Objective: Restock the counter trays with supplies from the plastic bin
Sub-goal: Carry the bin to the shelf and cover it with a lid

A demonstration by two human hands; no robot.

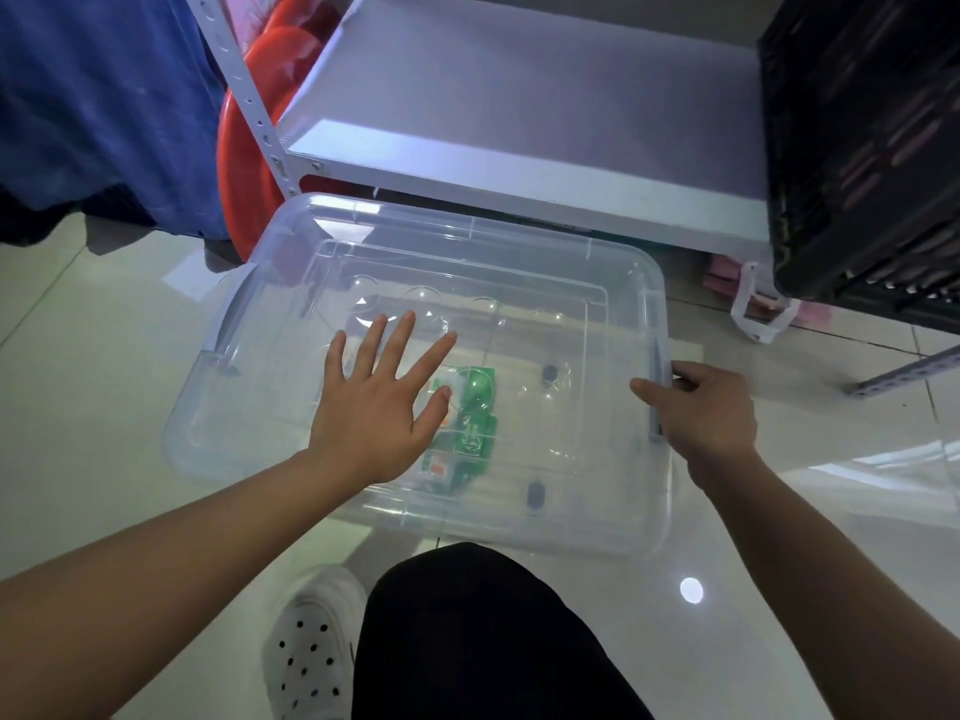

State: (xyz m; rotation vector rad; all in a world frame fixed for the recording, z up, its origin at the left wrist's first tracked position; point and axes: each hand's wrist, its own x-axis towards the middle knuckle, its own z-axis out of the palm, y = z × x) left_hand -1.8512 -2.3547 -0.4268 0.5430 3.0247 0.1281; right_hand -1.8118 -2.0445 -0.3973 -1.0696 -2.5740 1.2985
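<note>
Clear plastic bin (249, 356) is set on the tiled floor (104, 356) in front of a white metal shelf (519, 111), long axis left-right, slightly skewed, far-left corner towards the shelf post. Clear lid (519, 314) is seen on top. Left hand (379, 407) is spread flat over the lid, fingers straight, pointed away; contact cannot be confirmed. Right hand (706, 413) is curled round the grey latch (658, 402) at the bin's right end. Green-and-orange packet (470, 423) is seen through the plastic, partly hidden by the left hand; print unreadable. Black crate (862, 148) is cut off at right.
</note>
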